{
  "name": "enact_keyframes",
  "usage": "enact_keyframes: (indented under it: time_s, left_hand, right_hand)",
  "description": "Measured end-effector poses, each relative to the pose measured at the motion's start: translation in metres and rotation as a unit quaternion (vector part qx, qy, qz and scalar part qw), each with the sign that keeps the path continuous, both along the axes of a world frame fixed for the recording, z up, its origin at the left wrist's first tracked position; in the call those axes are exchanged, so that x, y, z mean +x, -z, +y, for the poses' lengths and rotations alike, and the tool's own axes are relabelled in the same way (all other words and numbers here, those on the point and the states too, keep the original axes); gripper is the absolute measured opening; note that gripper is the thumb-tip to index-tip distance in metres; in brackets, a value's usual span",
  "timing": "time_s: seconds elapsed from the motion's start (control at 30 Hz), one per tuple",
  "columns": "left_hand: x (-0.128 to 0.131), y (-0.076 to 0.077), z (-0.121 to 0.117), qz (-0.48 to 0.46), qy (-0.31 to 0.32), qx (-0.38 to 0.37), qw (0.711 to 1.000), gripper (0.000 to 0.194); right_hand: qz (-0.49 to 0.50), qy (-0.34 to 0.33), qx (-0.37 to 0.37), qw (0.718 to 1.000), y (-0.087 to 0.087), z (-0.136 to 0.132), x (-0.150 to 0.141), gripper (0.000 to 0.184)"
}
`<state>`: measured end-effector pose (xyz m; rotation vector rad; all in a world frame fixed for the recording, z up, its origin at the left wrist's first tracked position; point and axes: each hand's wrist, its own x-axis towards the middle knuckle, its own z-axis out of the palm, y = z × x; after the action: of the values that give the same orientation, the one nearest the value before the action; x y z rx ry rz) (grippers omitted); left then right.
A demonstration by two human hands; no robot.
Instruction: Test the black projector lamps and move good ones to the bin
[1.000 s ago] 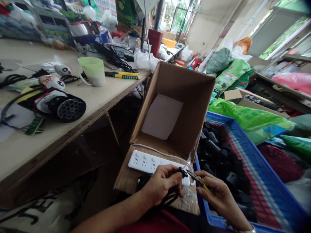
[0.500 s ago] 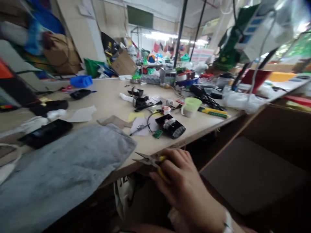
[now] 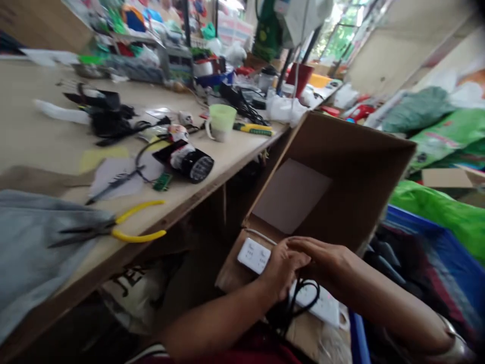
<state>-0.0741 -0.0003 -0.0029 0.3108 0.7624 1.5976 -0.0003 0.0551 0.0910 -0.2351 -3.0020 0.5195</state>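
- Taking the head view, the left hand (image 3: pixel 282 270) was seen curled downward, its fingers bent over something hidden beneath them, so whether anything was pinched could not be told.
- The right hand (image 3: pixel 324 258) was laid across it, with the fingers extended and pressed together and their tips against the left hand's knuckles; no pinch was shown by it.
- A white power strip (image 3: pixel 253 255) was seen lying on a flap of a cardboard box (image 3: pixel 326 167), its socket end just beside the left hand and the rest apparently running beneath both hands toward the lower right.
- A black cord (image 3: pixel 301 298) was found looped directly under the hands, beside the strip.
- The strip was judged liable to slide off the flap into the blue crate (image 3: pixel 413 222) if the cardboard were bumped or pressed unevenly, since its support looked narrow and unfixed.
- The loose cord loop was judged able to snag a finger or drag the strip if it were pulled sharply.
- Yellow-handled pliers (image 3: pixel 138 235) were seen lying well apart from the hands, at the edge of the workbench (image 3: pixel 235 151) and partly on a gray cloth (image 3: pixel 30 237); a knock to the cloth could have sent them over the edge.
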Motion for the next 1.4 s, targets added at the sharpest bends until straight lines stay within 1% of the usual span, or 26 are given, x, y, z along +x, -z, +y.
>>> enact_keyframes:
  time_s: [0.1,0.17,0.23,0.27,0.3,0.37,0.43,0.5,0.57,0.63,0.67,0.7,0.73,0.83,0.9,0.93,0.97,1.0,1.03,1.1,1.13,1.17,1.2,1.23,1.3,1.4]
  left_hand:
    - [0.008,0.008,0.001,0.061,0.041,-0.021,0.997,0.069]
    - [0.004,0.003,0.0,0.103,0.076,-0.023,0.991,0.069]
    - [-0.008,-0.004,-0.004,0.187,0.088,-0.015,0.978,0.06]
    - [-0.015,-0.007,-0.007,0.293,0.072,-0.005,0.953,0.052]
    - [-0.023,-0.009,-0.011,0.398,0.052,-0.003,0.916,0.043]
    - [-0.038,-0.008,-0.022,0.532,0.083,-0.01,0.843,0.036]
    - [-0.047,-0.001,-0.036,0.548,0.144,-0.006,0.824,0.035]
    - [-0.048,0.008,-0.051,0.527,0.159,0.009,0.835,0.043]
    - [-0.044,0.013,-0.065,0.527,0.102,0.029,0.843,0.05]
    - [-0.038,0.013,-0.078,0.551,0.042,0.065,0.831,0.039]
    - [-0.037,0.012,-0.084,0.571,0.045,0.091,0.815,0.027]
    - [-0.036,0.01,-0.088,0.593,0.073,0.122,0.793,0.016]
    - [-0.035,0.009,-0.092,0.615,0.117,0.153,0.764,0.013]
    - [-0.039,0.013,-0.099,0.685,0.256,0.2,0.652,0.028]
    - [-0.041,0.019,-0.101,0.728,0.288,0.193,0.591,0.036]
    - [-0.042,0.023,-0.103,0.744,0.283,0.186,0.575,0.036]
    - [-0.042,0.026,-0.104,0.754,0.265,0.18,0.573,0.035]
    - [-0.041,0.028,-0.105,0.755,0.236,0.167,0.589,0.034]
    - [-0.04,0.03,-0.106,0.744,0.202,0.14,0.622,0.031]
    - [-0.036,0.035,-0.107,0.673,0.157,0.019,0.722,0.029]
    - [-0.033,0.038,-0.106,0.61,0.161,-0.063,0.773,0.03]
    - [-0.03,0.043,-0.105,0.538,0.183,-0.14,0.811,0.033]
    - [-0.025,0.048,-0.104,0.47,0.217,-0.197,0.832,0.037]
    - [-0.021,0.054,-0.102,0.414,0.254,-0.23,0.843,0.04]
    - [-0.012,0.067,-0.1,0.356,0.3,-0.241,0.852,0.039]
    - [-0.005,0.077,-0.099,0.323,0.308,-0.234,0.864,0.028]
  right_hand:
    - [-0.024,0.057,0.084,0.995,0.031,0.003,0.049,0.063]
    - [-0.011,0.085,0.114,0.99,0.047,-0.002,0.066,0.057]
    - [0.01,0.123,0.126,0.984,0.057,-0.006,0.081,0.045]
    - [0.025,0.146,0.129,0.981,0.06,-0.007,0.091,0.039]
    - [0.041,0.172,0.13,0.976,0.063,-0.007,0.102,0.034]
    - [0.078,0.226,0.126,0.963,0.068,-0.006,0.126,0.028]
    - [0.112,0.284,0.129,0.944,0.074,-0.005,0.148,0.026]
    - [0.137,0.342,0.147,0.918,0.078,-0.007,0.164,0.026]
    - [0.151,0.397,0.169,0.889,0.081,-0.011,0.172,0.026]
    - [0.159,0.437,0.169,0.869,0.081,-0.014,0.175,0.025]
    - [0.162,0.449,0.161,0.864,0.082,-0.015,0.176,0.025]
    - [0.164,0.458,0.151,0.861,0.083,-0.016,0.178,0.024]
    - [0.168,0.464,0.141,0.858,0.084,-0.016,0.179,0.024]
    - [0.174,0.49,0.119,0.846,0.091,-0.014,0.186,0.026]
    - [0.175,0.521,0.076,0.832,0.098,-0.012,0.192,0.029]
    - [0.173,0.536,0.048,0.825,0.102,-0.011,0.194,0.03]
    - [0.174,0.548,0.02,0.818,0.106,-0.011,0.196,0.03]
    - [0.177,0.557,-0.01,0.811,0.11,-0.011,0.198,0.03]
    - [0.182,0.565,-0.037,0.804,0.113,-0.011,0.199,0.03]
    - [0.199,0.572,-0.088,0.791,0.119,-0.013,0.199,0.028]
    - [0.209,0.571,-0.122,0.784,0.121,-0.015,0.198,0.028]
    - [0.218,0.565,-0.156,0.78,0.124,-0.016,0.195,0.028]
    - [0.222,0.554,-0.186,0.78,0.126,-0.018,0.192,0.029]
    - [0.225,0.539,-0.211,0.783,0.129,-0.019,0.187,0.03]
    - [0.226,0.51,-0.243,0.794,0.136,-0.022,0.178,0.032]
    - [0.226,0.48,-0.258,0.807,0.148,-0.021,0.164,0.032]
